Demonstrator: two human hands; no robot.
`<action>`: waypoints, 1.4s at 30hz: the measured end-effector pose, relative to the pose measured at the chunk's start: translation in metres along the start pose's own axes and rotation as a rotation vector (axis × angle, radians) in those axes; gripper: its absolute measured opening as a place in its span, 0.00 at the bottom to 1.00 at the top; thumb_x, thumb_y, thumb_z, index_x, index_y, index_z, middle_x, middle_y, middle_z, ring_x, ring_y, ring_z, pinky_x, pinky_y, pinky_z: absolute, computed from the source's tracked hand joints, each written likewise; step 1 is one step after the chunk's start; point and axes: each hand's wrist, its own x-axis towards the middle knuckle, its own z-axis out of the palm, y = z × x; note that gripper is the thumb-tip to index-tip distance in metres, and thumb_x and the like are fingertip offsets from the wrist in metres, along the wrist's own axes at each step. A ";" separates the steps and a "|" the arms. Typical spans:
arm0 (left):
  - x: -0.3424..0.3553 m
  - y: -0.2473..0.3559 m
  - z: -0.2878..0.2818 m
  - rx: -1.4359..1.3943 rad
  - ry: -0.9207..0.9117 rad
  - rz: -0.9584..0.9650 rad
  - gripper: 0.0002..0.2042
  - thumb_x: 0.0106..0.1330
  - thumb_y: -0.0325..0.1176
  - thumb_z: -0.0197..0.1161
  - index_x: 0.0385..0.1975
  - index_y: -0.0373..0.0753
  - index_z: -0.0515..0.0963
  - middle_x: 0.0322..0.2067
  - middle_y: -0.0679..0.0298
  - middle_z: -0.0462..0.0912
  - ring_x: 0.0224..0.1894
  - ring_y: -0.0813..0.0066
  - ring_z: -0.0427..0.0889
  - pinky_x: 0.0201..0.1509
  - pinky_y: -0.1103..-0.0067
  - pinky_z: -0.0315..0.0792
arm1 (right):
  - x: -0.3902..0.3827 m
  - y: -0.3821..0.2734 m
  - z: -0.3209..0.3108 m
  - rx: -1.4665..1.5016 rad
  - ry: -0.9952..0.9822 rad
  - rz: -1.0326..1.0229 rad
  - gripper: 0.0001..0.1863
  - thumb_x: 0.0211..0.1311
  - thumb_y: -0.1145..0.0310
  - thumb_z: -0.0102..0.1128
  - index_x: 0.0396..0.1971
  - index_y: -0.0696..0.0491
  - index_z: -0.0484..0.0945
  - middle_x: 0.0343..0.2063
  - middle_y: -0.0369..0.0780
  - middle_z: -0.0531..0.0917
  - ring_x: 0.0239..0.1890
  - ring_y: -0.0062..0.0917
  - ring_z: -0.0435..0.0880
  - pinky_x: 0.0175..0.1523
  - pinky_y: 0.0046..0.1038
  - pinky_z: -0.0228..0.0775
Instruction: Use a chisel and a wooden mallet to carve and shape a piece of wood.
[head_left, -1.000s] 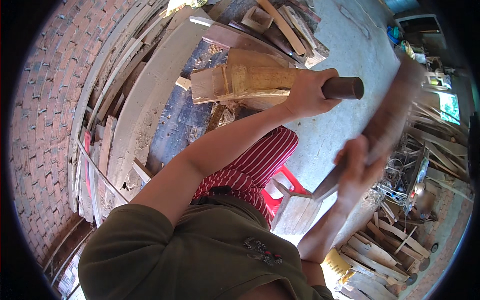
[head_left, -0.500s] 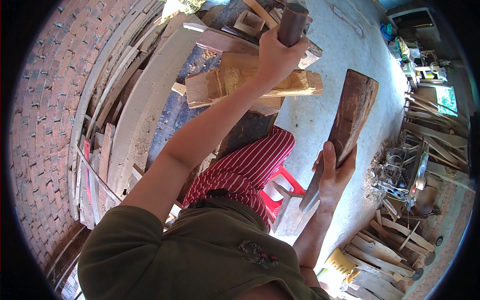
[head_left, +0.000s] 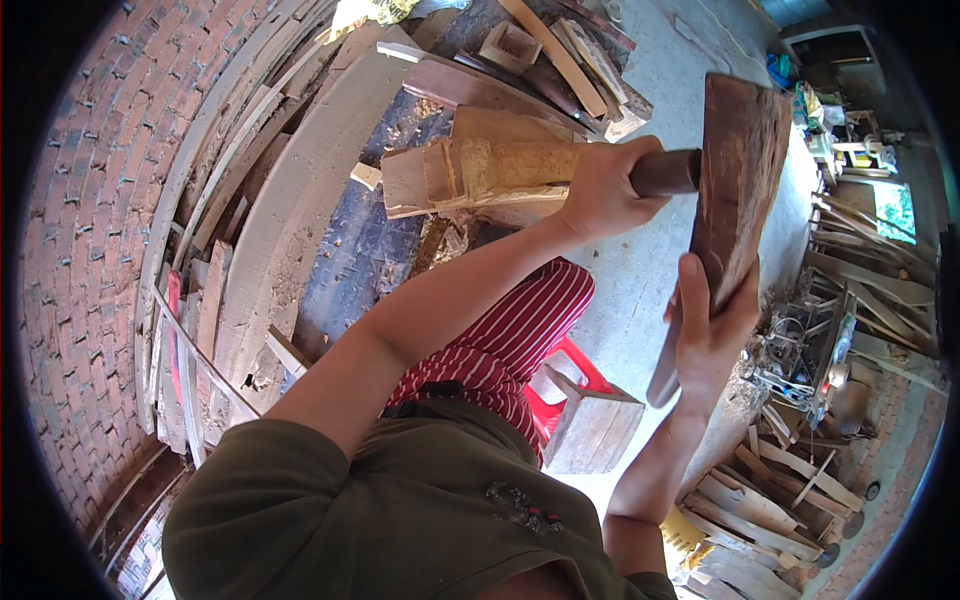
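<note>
My left hand (head_left: 615, 190) is closed around a dark brown round wooden handle (head_left: 668, 173). Whatever lies at the handle's other end is hidden by the hand. In my right hand (head_left: 712, 335) is a thick, rough wooden club (head_left: 742, 180), held upright; a narrow greyish end shows below the fingers. The handle's tip meets the club's left edge in view, though I cannot tell whether they touch. Beneath and left of my left hand lies a carved, yellowish wooden block (head_left: 490, 172), resting on other wood above the dark work surface (head_left: 360, 250).
Wood offcuts (head_left: 560, 60) lie beyond the block. Long planks (head_left: 290, 210) lean along the brick wall (head_left: 90, 200) at left. A red plastic stool (head_left: 590, 370) and a wooden box (head_left: 600, 430) stand by my leg. Timber and tools (head_left: 810, 340) line the right side.
My left hand has come down and right, and its handle has tipped from upright to pointing right. My right hand has raised the club up and right, so the two now meet in view.
</note>
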 end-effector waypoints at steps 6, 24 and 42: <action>0.000 0.003 0.004 -0.084 0.037 0.006 0.11 0.47 0.31 0.72 0.28 0.40 0.77 0.20 0.57 0.80 0.25 0.56 0.83 0.29 0.69 0.74 | -0.016 0.001 -0.001 0.197 0.171 -0.090 0.14 0.68 0.68 0.58 0.47 0.59 0.68 0.18 0.37 0.76 0.16 0.19 0.73 0.21 0.20 0.64; 0.039 0.000 -0.022 -0.151 0.177 -0.123 0.09 0.57 0.31 0.69 0.23 0.35 0.76 0.17 0.70 0.76 0.18 0.84 0.71 0.23 0.79 0.66 | -0.023 0.019 -0.006 0.225 0.071 -0.013 0.19 0.70 0.64 0.59 0.52 0.58 0.68 0.19 0.37 0.75 0.17 0.17 0.72 0.21 0.20 0.66; 0.001 0.002 0.003 -0.018 0.017 -0.022 0.11 0.48 0.32 0.74 0.29 0.41 0.78 0.20 0.56 0.80 0.24 0.58 0.83 0.29 0.70 0.74 | -0.004 -0.007 -0.002 0.007 0.009 0.050 0.18 0.67 0.63 0.62 0.47 0.59 0.69 0.19 0.35 0.74 0.17 0.16 0.72 0.22 0.19 0.62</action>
